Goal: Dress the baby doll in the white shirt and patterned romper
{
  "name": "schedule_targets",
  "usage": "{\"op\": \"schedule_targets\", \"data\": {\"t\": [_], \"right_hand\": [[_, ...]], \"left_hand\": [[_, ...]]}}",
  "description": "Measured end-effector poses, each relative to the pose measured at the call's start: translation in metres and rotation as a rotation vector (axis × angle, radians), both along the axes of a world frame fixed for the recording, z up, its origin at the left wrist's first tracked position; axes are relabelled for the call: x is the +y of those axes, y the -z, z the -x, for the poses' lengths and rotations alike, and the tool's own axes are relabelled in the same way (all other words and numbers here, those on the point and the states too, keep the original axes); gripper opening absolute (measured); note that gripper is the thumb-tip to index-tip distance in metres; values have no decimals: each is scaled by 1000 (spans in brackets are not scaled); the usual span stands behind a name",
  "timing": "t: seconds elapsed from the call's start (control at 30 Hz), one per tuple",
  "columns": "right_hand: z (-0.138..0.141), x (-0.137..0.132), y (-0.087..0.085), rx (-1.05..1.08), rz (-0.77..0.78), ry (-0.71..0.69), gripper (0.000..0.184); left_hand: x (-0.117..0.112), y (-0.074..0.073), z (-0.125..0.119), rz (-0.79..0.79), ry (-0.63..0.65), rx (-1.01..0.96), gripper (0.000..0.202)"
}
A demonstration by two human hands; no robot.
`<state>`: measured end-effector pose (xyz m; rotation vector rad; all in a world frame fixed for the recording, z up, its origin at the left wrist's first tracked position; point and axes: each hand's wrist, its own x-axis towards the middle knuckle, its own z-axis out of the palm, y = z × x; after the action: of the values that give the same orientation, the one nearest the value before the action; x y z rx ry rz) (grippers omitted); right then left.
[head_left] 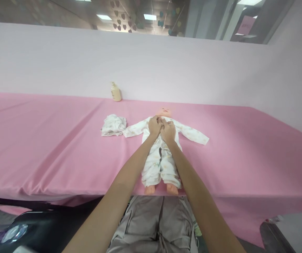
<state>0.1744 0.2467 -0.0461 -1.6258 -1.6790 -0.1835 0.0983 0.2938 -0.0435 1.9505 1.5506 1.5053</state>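
Observation:
A baby doll (pixel 164 111) lies on its back on the pink-covered table, its feet toward me. It wears a white patterned top (pixel 193 135) with long sleeves spread to both sides, and matching trousers (pixel 151 168). At the doll's neckline, my left hand (pixel 155 125) has its fingers closed on the top's collar. Close against it, my right hand (pixel 168 130) pinches the same area from the other side. The fingertips meet there and hide the exact spot they grip.
Left of the doll sits a folded white cloth (pixel 113 124), touching the sleeve's end. A pump bottle (pixel 116 92) stands at the back near the white wall (pixel 151 66). The pink tablecloth (pixel 61 151) hangs over the front edge. A black chair (pixel 53 228) is at lower left.

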Motion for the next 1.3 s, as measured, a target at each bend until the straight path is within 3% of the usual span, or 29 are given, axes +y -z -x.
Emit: {"op": "schedule_targets", "data": {"t": [0.27, 0.67, 1.0, 1.2, 1.3], "right_hand": [[-2, 3, 4, 10, -54, 9, 43], [-1, 2, -1, 30, 67, 96, 45], [-3, 4, 1, 86, 41, 61, 45], [-12, 26, -4, 308, 80, 12, 34], [-13, 34, -5, 420, 53, 53, 24]], "left_hand": [[3, 2, -1, -2, -1, 11, 24], [3, 3, 0, 0, 27, -15, 24], [1, 1, 0, 11, 17, 30, 24], [1, -1, -1, 28, 12, 72, 24], [1, -2, -1, 52, 1, 89, 23]]}}
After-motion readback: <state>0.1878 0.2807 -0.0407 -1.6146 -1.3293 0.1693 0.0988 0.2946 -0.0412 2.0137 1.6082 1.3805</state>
